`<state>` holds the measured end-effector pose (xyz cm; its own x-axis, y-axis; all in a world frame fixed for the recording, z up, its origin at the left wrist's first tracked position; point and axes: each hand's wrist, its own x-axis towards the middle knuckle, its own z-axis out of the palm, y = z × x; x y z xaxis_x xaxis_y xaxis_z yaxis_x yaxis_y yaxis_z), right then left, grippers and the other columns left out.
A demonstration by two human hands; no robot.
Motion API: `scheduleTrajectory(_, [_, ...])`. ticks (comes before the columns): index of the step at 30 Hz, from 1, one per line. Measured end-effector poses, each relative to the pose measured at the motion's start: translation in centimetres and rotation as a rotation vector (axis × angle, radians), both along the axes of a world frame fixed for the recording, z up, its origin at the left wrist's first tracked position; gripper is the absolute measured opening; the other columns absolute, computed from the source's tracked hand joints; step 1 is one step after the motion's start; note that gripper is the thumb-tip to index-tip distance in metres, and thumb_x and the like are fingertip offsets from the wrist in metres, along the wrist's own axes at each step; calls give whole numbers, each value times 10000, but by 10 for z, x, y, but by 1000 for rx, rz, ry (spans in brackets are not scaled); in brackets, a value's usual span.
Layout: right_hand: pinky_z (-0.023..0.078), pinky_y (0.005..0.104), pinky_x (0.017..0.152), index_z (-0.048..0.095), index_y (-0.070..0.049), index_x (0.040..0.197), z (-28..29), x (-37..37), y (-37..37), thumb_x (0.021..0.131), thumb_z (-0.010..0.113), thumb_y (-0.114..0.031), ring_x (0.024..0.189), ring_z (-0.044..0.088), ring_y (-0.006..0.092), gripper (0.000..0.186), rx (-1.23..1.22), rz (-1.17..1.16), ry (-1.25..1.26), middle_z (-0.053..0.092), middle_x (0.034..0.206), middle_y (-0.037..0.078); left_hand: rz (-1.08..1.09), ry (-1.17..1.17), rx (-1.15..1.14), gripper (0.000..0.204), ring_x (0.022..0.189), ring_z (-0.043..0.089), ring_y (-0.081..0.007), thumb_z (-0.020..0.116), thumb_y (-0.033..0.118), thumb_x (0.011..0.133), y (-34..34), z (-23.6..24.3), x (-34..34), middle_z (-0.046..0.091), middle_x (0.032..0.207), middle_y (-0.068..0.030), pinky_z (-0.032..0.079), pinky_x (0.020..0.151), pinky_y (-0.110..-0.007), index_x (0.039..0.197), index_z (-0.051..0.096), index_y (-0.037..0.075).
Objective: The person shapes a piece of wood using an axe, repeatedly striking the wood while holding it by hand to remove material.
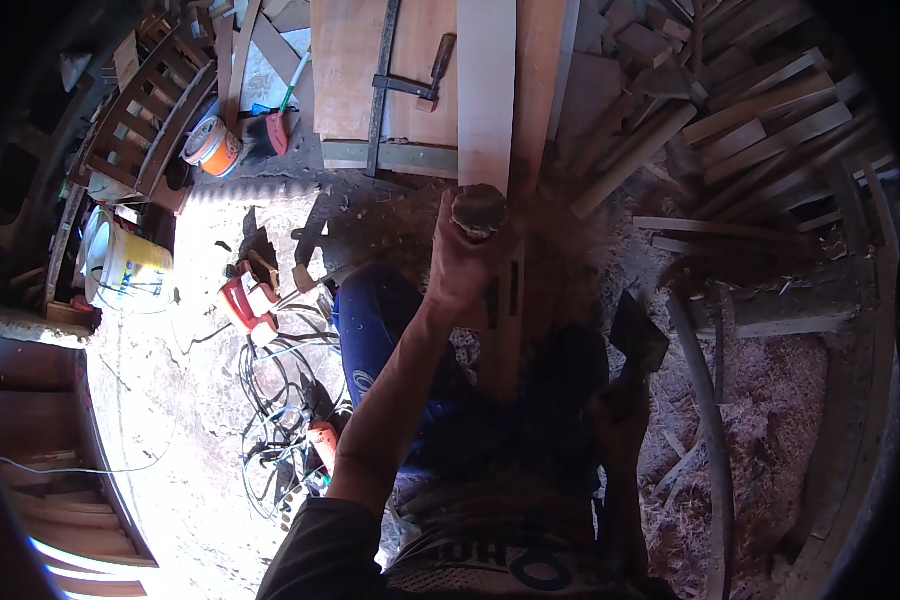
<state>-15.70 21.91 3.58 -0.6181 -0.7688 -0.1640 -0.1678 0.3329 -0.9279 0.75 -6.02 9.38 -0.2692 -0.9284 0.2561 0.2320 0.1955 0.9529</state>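
Observation:
My left hand [458,262] is closed around a rounded, rough, grey-brown piece [480,208] whose kind I cannot make out. It is at the near end of a long pale board [486,90] that runs away from me. Low at the right, in shadow, my right hand [618,405] is closed on a tool with a dark, flat, angular blade [638,335]. The blade points up and away, beside my right knee. Between my legs lies a slotted wooden piece [508,320], partly hidden by my left hand.
A bar clamp [410,86] lies on a wooden panel [345,60] ahead. Stacked timber [770,120] fills the far right, above shavings [770,420]. On the left are a red power tool [245,303], tangled cables [270,400], a yellow-white bucket [130,265] and an orange bucket [212,148].

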Motion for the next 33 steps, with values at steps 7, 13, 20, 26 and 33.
scheduleTrajectory(7, [509,339,772,580,-45,1060,28,26,-8,776,768,-124,843,607,174,350,73,30,30,616,912,65,-85,-42,20,180,784,614,-61,773,60,828,16,-23,3,668,886,21,520,678,-253,976,669,57])
scheduleTrajectory(13, [510,346,769,583,-40,1075,30,31,-12,777,776,-139,860,608,187,369,63,67,109,617,942,80,-1,-97,47,154,737,617,-62,778,65,823,18,-30,4,678,848,25,516,662,-245,953,695,69])
scheduleTrajectory(20, [514,345,764,580,-35,1090,22,30,-8,775,771,-122,860,614,187,378,50,79,153,619,943,83,-42,7,137,113,742,618,-65,776,61,827,18,-32,2,693,850,19,505,645,-242,918,711,55])
scheduleTrajectory(26, [516,343,771,573,-28,1105,22,27,-6,779,765,-109,867,611,178,387,37,78,125,616,940,77,33,-9,193,74,674,596,-60,749,72,848,14,-42,10,676,801,27,482,596,-242,901,706,43])
scheduleTrajectory(33, [513,317,736,562,-19,1142,23,22,-1,804,781,-104,832,605,144,411,63,-4,-74,620,920,53,-13,-103,40,101,698,630,-84,726,90,844,18,-51,2,700,810,-4,509,619,-274,918,698,28])
